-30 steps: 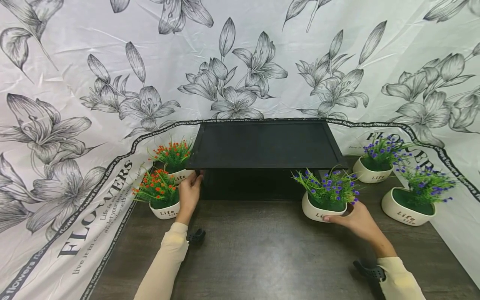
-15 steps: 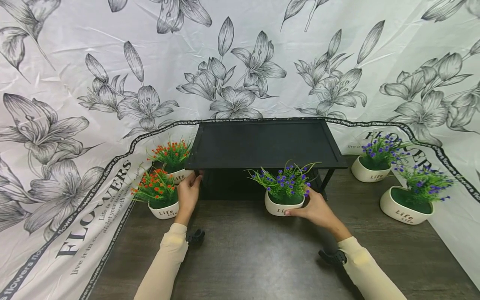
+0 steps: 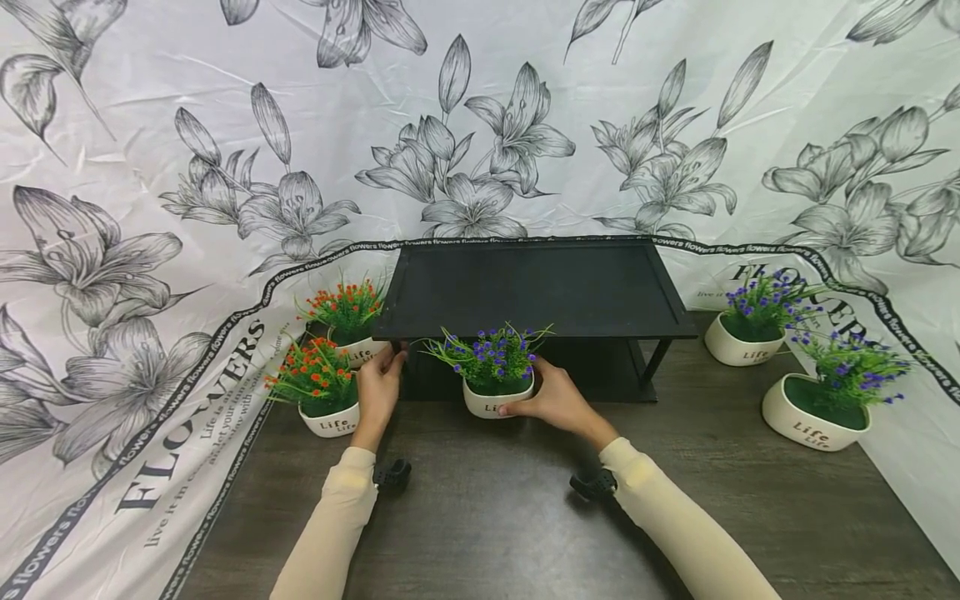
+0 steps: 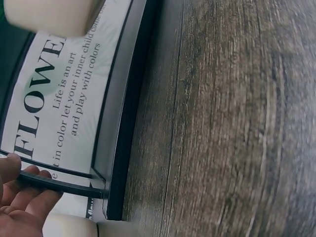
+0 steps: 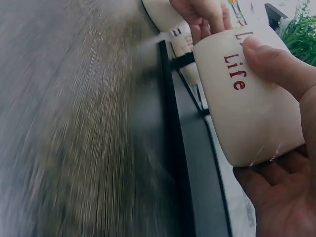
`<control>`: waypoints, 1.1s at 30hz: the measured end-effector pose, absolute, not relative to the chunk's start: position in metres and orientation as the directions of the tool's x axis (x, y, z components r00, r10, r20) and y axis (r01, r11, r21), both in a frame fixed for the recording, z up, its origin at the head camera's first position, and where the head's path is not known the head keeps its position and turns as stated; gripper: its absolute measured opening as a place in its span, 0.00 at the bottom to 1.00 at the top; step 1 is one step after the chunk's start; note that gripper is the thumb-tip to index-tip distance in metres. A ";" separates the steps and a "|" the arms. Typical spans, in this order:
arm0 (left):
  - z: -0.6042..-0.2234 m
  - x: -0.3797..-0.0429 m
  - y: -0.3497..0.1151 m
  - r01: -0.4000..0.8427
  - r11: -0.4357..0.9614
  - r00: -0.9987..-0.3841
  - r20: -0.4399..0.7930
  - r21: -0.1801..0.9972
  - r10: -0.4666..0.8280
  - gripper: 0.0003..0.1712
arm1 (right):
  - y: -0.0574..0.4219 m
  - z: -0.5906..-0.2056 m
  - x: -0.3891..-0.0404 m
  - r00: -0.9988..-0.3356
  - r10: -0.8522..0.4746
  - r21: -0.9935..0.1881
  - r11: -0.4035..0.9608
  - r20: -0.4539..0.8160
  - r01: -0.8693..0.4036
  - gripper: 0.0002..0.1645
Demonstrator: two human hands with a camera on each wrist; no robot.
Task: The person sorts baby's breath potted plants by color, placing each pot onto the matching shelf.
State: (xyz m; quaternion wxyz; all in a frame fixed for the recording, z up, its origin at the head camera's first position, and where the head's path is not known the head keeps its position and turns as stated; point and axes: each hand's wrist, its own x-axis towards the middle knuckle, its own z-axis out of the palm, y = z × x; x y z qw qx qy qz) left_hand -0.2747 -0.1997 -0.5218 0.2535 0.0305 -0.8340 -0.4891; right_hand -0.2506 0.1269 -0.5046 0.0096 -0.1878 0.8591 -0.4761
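While two orange plants [image 3: 315, 387] stand left, two purple plants [image 3: 821, 408] right, left hand [image 3: 377, 392] grips rack [image 3: 536, 292], right hand [image 3: 558, 400] clasps third purple plant [image 3: 491, 375]

White lily-print backdrop [image 3: 585, 125], dark wood-grain table [image 3: 465, 533], pale sheen [image 3: 517, 492].

A cream planter [image 3: 483, 400] with dark-red "Life" lettering [image 5: 234, 72], filled with green foliage [image 3: 491, 382] and small purple flowers [image 3: 497, 353], is held upright by the right hand [image 3: 561, 400] just in front of the lower tier [image 3: 600, 367] of a black two-tier shelf [image 3: 536, 292], whose front left post [image 4: 64, 186] the left hand [image 3: 378, 387] grips.
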 end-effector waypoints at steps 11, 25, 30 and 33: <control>-0.523 -0.273 -0.201 0.160 0.532 -0.872 0.371 0.832 -0.319 0.12 | 0.073 -0.516 -0.269 -0.918 -0.355 -0.815 0.470 0.176 -0.339 0.60; -0.522 -0.274 -0.201 0.128 0.481 -0.893 0.312 0.867 -0.324 0.13 | 0.034 -0.524 -0.287 -0.934 -0.322 -0.809 0.500 0.156 -0.308 0.68; -0.522 -0.274 -0.201 0.138 0.459 -0.899 0.306 0.877 -0.314 0.13 | 0.029 -0.526 -0.290 -0.946 -0.294 -0.849 0.458 0.135 -0.263 0.70; -0.523 -0.274 -0.203 0.149 0.452 -0.898 0.312 0.880 -0.311 0.13 | 0.027 -0.527 -0.290 -0.945 -0.292 -0.865 0.423 0.151 -0.269 0.69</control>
